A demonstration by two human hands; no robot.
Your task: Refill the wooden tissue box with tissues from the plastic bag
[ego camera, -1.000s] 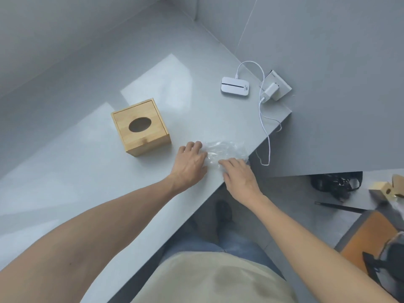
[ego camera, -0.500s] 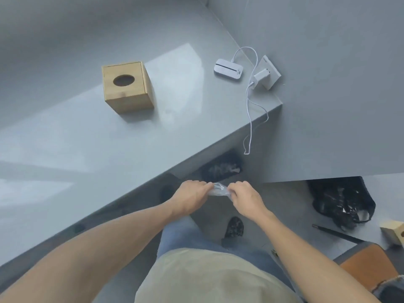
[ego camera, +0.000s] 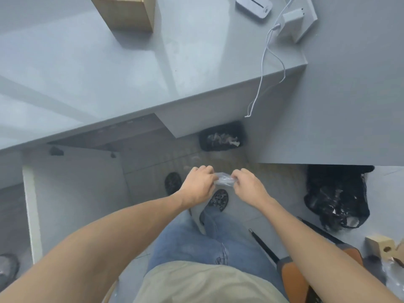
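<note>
Here plastic bag [ego camera: 224, 179] is pinched between both hands.

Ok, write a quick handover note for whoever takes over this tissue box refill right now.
Left hand and right hand: both pinch the crumpled clear plastic bag, held between them, off the counter and above the floor.
Wooden tissue box: standing on the grey counter, at the top edge of the view; its opening is out of frame.
Done: the bag is off the counter; it looks empty, so the refill may be done, which can't be confirmed.
Left: a black bin sits under the counter, probably for the bag.
</note>
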